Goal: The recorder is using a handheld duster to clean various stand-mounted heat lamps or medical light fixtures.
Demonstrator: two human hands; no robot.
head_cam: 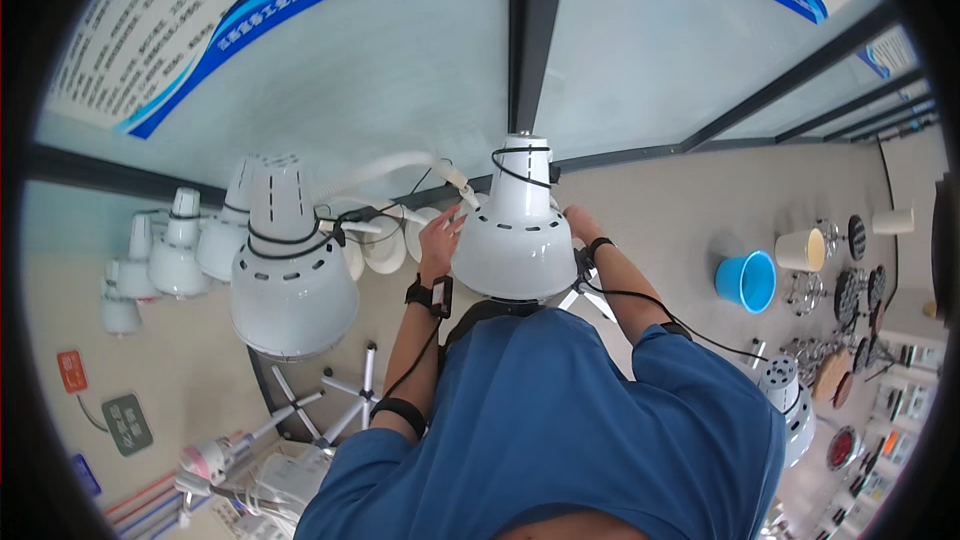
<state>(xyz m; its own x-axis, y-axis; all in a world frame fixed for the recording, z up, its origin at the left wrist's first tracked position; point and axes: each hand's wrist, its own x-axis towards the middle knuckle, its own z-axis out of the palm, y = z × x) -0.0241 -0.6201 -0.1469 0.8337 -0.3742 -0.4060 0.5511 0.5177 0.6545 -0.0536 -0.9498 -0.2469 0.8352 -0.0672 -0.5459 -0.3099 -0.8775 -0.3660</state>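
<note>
A white, glossy heat-lamp hood (516,259) with dark vent slots is directly in front of my chest. A black cord loops around its neck, and a pale flexible gooseneck arm (409,159) reaches towards its left side. My left hand (440,241) is beside the hood's left edge, fingers apart; I see nothing held in it. Whether its fingertips touch the hood is unclear. My right hand (581,223) is at the hood's right side, its fingers mostly hidden behind the hood, so any grip there cannot be seen. White stand legs (590,300) show below my right wrist.
More white lamps, the nearest a large hood (294,300), line up on the left beside star-shaped stand bases (365,394). Frosted glass panels (442,52) with dark frames rise ahead. A blue bucket (745,281), stools (847,292) and another lamp (787,405) are at right.
</note>
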